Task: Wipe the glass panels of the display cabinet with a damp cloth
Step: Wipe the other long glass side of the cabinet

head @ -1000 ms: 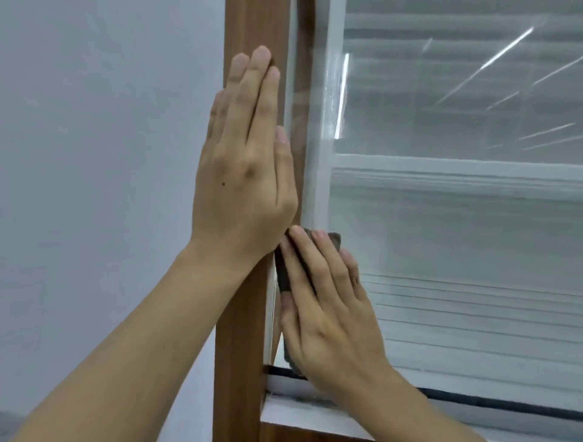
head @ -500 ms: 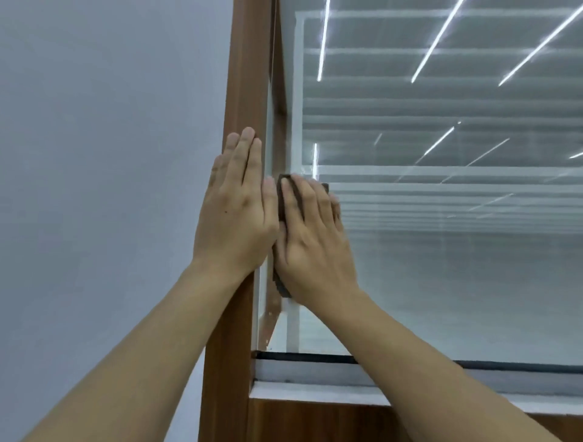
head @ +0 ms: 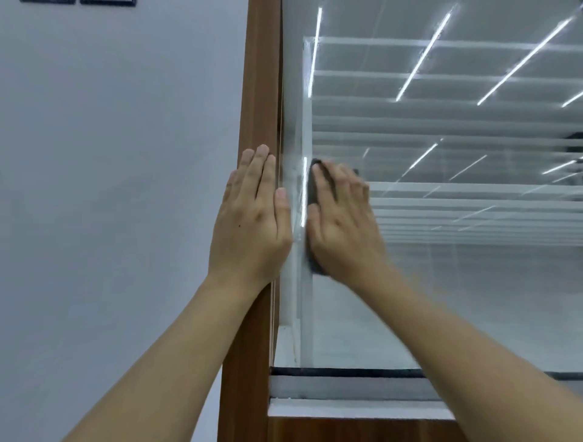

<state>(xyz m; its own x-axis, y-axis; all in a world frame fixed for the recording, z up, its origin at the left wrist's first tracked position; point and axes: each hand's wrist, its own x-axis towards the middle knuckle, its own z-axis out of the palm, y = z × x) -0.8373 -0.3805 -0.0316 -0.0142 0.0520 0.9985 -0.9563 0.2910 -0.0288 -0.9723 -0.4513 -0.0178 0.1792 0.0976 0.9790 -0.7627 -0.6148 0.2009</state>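
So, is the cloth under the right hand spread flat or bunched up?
Flat: the dark cloth lies pressed against the glass panel under the right hand, its fingers straight.

Entry: you have no readable text, label, brand, number or sign in view. The glass panel (head: pixel 441 284) carries only reflected light streaks, and the wooden frame (head: pixel 262 79) shows plain grain. Two dark plates on the wall (head: pixel 107 2) are cut off by the top edge; you cannot tell whether they bear any writing.
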